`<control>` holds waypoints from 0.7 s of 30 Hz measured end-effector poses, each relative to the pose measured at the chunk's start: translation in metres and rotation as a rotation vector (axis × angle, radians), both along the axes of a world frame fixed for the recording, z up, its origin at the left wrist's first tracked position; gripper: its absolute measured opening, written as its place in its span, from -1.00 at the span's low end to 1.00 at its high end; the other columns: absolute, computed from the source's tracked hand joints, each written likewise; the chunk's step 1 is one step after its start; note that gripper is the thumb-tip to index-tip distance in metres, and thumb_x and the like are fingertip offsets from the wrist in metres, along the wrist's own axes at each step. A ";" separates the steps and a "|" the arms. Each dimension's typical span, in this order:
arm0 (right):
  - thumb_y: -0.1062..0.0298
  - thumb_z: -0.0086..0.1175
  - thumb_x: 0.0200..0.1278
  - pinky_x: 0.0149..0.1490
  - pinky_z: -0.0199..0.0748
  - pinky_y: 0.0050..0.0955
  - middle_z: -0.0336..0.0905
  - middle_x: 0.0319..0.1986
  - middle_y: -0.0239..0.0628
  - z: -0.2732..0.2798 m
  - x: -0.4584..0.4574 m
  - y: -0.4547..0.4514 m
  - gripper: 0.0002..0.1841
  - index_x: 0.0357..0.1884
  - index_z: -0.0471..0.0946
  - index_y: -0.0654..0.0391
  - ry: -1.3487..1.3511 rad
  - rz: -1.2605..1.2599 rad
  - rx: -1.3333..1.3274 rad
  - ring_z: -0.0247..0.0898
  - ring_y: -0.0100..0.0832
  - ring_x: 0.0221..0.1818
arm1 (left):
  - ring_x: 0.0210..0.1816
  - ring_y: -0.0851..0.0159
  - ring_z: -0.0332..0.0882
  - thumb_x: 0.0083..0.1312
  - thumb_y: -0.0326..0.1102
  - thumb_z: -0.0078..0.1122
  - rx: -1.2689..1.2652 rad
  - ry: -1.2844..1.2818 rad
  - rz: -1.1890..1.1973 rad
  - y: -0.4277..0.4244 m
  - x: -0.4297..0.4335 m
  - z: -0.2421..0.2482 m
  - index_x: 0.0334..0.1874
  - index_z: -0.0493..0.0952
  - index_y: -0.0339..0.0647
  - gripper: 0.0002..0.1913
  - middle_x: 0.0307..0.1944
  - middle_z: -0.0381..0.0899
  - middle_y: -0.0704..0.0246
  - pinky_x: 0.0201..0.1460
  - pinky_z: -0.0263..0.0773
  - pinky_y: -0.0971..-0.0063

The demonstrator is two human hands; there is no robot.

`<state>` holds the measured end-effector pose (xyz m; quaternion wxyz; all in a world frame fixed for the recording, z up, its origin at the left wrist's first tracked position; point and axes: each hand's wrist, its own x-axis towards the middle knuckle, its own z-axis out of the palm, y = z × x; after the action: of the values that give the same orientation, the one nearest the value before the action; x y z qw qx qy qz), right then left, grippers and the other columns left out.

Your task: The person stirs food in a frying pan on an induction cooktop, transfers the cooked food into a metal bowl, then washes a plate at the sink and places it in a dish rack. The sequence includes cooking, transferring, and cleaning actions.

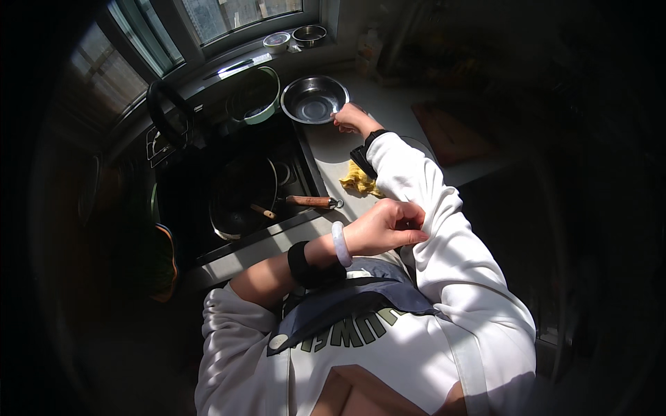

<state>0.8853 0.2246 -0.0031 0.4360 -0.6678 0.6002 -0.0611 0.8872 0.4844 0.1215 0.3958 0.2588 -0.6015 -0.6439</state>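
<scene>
My right hand (354,118) reaches forward to the near right rim of a stainless steel bowl (315,104), thumb and fingers at its edge. The bowl sits beside the stove's back corner, and it looks empty. My left hand (387,226), with a pale bangle at the wrist, is bent across my body. Its thumb and fingers pinch the white right sleeve (442,218) at the forearm. A yellow cloth (359,179) lies crumpled on the counter under my right forearm.
On the black stove (307,169) rests a dark pan with a wooden handle (309,202) jutting over the front edge. A pale green pot (263,115) stands behind. A reddish cutting board (452,132) lies right. Small bowls (309,35) line the windowsill. A bottle (368,49) stands in the corner.
</scene>
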 end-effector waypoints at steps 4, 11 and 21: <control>0.27 -0.09 0.23 -0.66 0.10 -0.67 0.34 -0.76 -0.42 0.035 -0.101 -0.060 -0.77 -0.52 0.46 0.16 -0.439 -0.444 0.242 0.18 -0.62 -0.76 | -0.49 0.54 0.32 0.18 -0.31 0.26 0.006 0.211 -0.755 0.011 -0.024 0.041 -0.47 0.45 -0.36 -0.76 -0.59 0.41 0.44 -0.42 0.26 0.61; 0.14 -0.07 0.29 -0.65 0.08 -0.67 0.36 -0.66 -0.42 -0.002 -0.230 -0.067 -0.70 -0.49 0.46 0.12 -0.451 -0.551 0.157 0.14 -0.64 -0.71 | -0.49 0.19 0.39 0.23 -0.33 0.17 -0.305 0.205 -0.881 0.003 -0.034 0.042 -0.50 0.42 -0.33 -0.77 -0.56 0.41 0.30 -0.40 0.28 0.39; 0.25 -0.17 0.33 -0.42 0.44 -0.49 0.48 -0.26 -0.30 -0.151 -0.296 0.089 -0.74 -0.04 0.35 0.17 -0.335 -0.492 0.166 0.41 -0.44 -0.35 | -0.27 0.55 0.43 0.29 -0.27 0.08 0.532 -0.076 0.403 0.033 0.129 -0.131 -0.15 0.43 -0.19 -0.81 -0.33 0.48 0.49 -0.15 0.35 0.68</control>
<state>0.5893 0.3141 -0.1546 0.5539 -0.4454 0.6665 -0.2248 1.0163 0.5177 -0.0096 0.4110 0.4907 -0.3633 -0.6770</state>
